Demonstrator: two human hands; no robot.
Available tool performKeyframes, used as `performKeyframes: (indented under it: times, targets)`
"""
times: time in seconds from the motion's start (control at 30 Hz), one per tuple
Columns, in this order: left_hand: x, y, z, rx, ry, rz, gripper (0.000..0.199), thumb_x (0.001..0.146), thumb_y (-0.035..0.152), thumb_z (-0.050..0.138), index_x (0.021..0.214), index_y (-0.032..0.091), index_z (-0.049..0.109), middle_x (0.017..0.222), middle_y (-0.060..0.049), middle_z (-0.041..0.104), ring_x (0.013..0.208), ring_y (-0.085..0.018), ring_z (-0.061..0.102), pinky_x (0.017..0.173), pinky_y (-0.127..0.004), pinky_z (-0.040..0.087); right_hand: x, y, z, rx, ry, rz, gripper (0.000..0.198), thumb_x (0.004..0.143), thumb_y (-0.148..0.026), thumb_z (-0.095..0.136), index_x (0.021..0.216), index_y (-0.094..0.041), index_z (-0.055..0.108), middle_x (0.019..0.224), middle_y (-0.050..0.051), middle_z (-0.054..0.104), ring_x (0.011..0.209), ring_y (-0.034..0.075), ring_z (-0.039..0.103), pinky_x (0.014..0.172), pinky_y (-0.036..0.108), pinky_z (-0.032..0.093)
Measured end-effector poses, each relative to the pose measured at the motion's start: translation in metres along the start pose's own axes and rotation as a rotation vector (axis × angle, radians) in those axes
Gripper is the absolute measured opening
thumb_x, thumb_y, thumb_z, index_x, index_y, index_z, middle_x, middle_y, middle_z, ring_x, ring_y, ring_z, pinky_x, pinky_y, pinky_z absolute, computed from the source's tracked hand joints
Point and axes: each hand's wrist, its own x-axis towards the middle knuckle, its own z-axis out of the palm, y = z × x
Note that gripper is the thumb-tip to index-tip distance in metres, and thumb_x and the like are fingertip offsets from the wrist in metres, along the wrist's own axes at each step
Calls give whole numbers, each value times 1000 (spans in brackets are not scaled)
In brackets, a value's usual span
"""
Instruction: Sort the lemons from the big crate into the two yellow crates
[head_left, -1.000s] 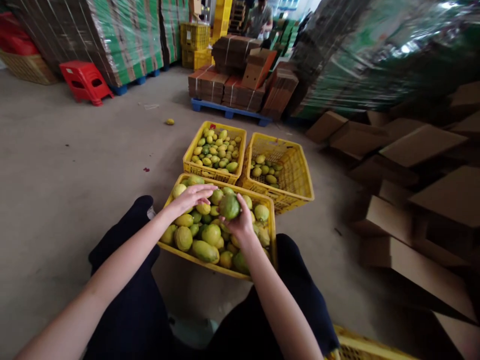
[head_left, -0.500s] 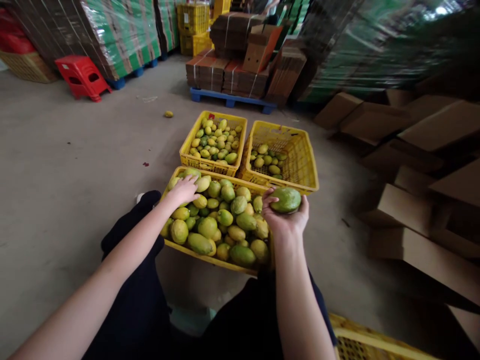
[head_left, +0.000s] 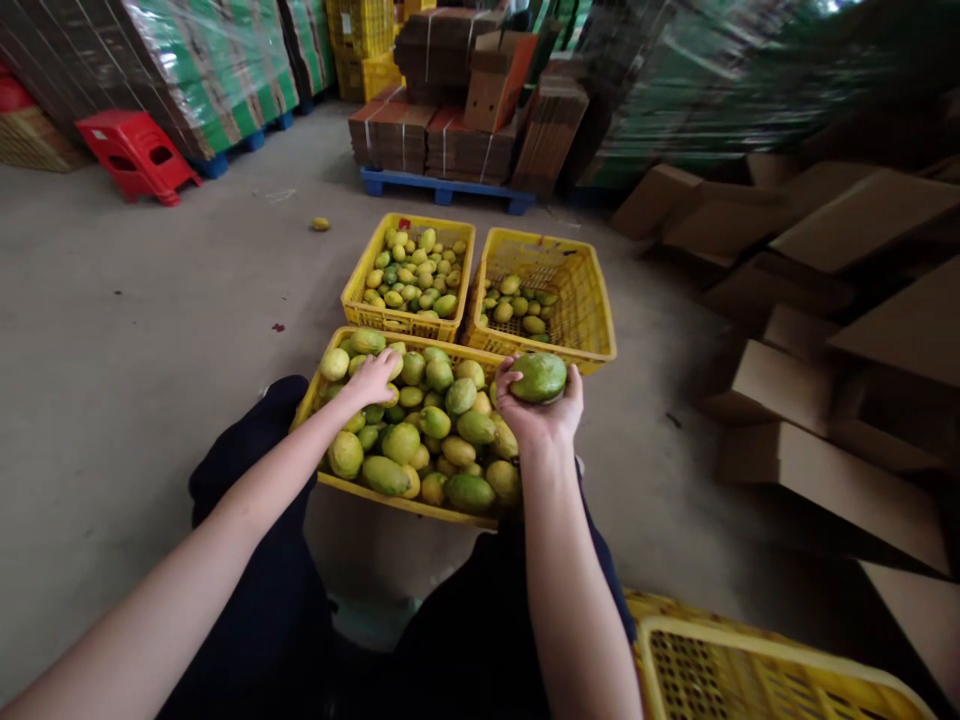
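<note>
My right hand (head_left: 541, 410) is closed around a large green lemon (head_left: 538, 378), palm up, just above the right end of the front yellow crate (head_left: 409, 506). That crate is heaped with green and yellow lemons. At its left part my left hand (head_left: 373, 380) reaches down among the fruit, its fingers curled over a yellow lemon (head_left: 391, 396) that is partly hidden by them. Behind it stand two more yellow crates. The left one (head_left: 409, 322) holds many smaller lemons, and the right one (head_left: 577, 352) has several at its bottom.
A single lemon (head_left: 320, 224) lies on the floor near a red stool (head_left: 139, 155). Bundled cartons (head_left: 390, 135) sit on a blue pallet (head_left: 442, 188). Open cardboard boxes (head_left: 787, 390) crowd the right side. Another yellow crate (head_left: 780, 660) is close by my right leg.
The view has shifted slightly, so the scene sits further left and higher. My left hand's fingers have curled in more on the fruit. My right hand still holds the green lemon.
</note>
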Motion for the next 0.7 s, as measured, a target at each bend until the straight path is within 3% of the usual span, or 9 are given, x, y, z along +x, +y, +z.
performKeyframes:
  times: [0.1,0.2,0.3,0.4,0.5,0.6,0.7]
  targets:
    - [3,4,-12,-94,85,-19,51,100,32,58,149,19,57,143,-15,69,127,-32,69,112,-43,50,1,2,0,-15,17,-7,44,97,-57,50,120,-20,59,94,7,62,77,18,62,43,19,51]
    - [4,7,-19,-181,112,-123,46,110,39,39,146,17,58,127,-15,78,122,-31,73,107,-42,53,6,3,-2,-31,28,-9,43,96,-57,51,118,-21,59,95,7,62,79,19,62,44,20,52]
    - [3,6,-17,-186,81,-172,50,112,40,34,149,14,56,141,-18,71,134,-31,67,114,-41,48,12,4,-6,-44,33,-7,42,95,-57,53,117,-22,59,96,7,63,81,20,63,45,21,53]
    - [2,1,-13,-213,-16,-162,52,108,43,47,154,18,53,162,-16,55,146,-30,57,120,-38,43,16,4,-7,-67,45,-4,41,96,-57,52,117,-22,58,97,8,63,81,20,63,46,21,54]
    - [4,-3,-15,-305,-18,-136,54,107,43,50,154,18,52,160,-15,57,145,-30,57,120,-39,43,16,7,-7,-102,50,-7,40,96,-57,50,116,-23,56,96,6,63,79,19,64,46,21,54]
    - [9,-3,-19,-488,-46,-54,50,110,35,42,153,11,53,129,-14,77,121,-26,72,107,-37,52,16,10,-6,-122,67,-13,38,97,-57,49,115,-24,56,94,5,62,78,19,64,45,20,54]
    - [13,1,-16,-561,-86,15,45,112,27,33,136,12,67,98,-7,82,87,-19,76,88,-32,58,17,12,-6,-131,78,-15,37,97,-56,50,114,-24,57,93,5,63,78,19,65,45,20,54]
